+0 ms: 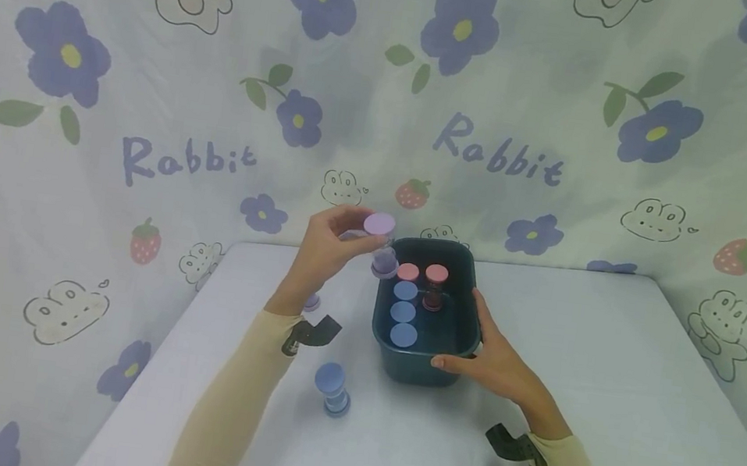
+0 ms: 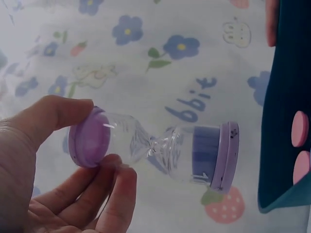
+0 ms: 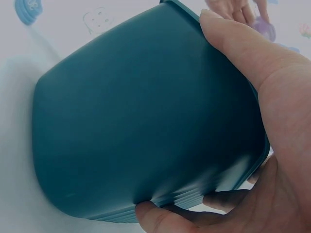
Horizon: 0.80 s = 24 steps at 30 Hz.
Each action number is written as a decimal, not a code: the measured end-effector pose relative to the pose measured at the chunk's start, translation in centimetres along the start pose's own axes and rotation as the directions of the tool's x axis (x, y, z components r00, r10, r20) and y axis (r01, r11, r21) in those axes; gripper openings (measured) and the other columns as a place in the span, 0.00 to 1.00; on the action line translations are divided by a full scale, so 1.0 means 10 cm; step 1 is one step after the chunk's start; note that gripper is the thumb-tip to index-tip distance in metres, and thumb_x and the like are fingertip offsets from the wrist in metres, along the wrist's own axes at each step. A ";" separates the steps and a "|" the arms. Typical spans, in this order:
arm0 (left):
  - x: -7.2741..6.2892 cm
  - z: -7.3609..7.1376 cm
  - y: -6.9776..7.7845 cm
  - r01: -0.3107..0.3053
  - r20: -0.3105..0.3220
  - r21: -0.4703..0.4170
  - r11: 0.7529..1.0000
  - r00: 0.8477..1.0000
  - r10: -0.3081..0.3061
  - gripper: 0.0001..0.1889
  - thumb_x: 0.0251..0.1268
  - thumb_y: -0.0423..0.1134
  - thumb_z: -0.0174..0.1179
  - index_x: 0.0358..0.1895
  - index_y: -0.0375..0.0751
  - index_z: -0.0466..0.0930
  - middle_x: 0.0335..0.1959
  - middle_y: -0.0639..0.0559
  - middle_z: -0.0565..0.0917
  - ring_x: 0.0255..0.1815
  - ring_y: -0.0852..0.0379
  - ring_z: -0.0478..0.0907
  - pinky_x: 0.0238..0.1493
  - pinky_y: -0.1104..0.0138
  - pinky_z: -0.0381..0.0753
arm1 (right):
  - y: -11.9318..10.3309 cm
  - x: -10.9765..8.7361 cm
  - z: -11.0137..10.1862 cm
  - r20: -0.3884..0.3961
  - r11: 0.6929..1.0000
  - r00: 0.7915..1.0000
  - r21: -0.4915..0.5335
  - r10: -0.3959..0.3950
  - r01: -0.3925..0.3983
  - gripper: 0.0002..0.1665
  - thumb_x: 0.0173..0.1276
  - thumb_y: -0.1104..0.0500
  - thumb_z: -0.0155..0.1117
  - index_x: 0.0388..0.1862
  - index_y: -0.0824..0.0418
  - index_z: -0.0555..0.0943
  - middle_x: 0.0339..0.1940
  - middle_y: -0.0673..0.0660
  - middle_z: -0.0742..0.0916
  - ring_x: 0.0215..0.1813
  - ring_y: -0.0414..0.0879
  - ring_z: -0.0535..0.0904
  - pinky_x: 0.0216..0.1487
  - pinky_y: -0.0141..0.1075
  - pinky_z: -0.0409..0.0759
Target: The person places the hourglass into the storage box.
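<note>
My left hand [image 1: 334, 247] pinches a purple-capped hourglass [image 2: 160, 150] by its upper cap, between thumb and fingers. In the head view the hourglass hangs by the left wall of a dark teal bin [image 1: 423, 367], its lower cap [image 1: 384, 268] overlapping the rim. My right hand [image 1: 495, 359] grips the bin's near right corner, with the thumb on the front and the fingers along the right side. Inside the bin stand 3 blue-capped hourglasses [image 1: 403, 312] in a row along the left, and 2 pink-capped hourglasses [image 1: 436, 274] farther back.
A blue hourglass [image 1: 333, 389] stands on the white table [image 1: 584, 355], left of and nearer than the bin. Part of a purple cap [image 1: 312, 303] shows beside my left wrist. Behind the table hangs a patterned cloth [image 1: 379, 84].
</note>
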State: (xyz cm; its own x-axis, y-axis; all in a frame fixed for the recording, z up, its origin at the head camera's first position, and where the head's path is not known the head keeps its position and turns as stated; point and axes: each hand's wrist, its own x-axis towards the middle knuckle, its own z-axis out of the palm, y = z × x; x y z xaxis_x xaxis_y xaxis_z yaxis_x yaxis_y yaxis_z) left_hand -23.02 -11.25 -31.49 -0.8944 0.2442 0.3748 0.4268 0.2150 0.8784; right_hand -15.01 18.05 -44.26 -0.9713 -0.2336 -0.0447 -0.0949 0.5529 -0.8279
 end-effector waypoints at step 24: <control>0.42 0.55 -0.21 0.123 0.145 0.149 0.981 0.979 -0.145 0.23 0.57 0.44 0.77 0.56 0.45 0.85 0.52 0.48 0.89 0.56 0.50 0.84 0.63 0.51 0.83 | -0.02 -0.02 -0.01 0.004 0.999 1.000 0.042 -0.003 0.002 0.79 0.54 0.33 0.79 0.86 0.42 0.32 0.89 0.59 0.49 0.85 0.70 0.51 0.74 0.73 0.62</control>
State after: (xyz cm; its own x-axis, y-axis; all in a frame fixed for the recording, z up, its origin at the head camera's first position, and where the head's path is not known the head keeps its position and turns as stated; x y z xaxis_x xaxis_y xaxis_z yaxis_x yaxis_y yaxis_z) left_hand -26.99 -5.46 -33.41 -0.9179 0.3446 0.1968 0.3286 0.3821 0.8637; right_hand -14.78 18.05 -44.01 -0.9702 -0.2380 -0.0447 -0.0879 0.5182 -0.8507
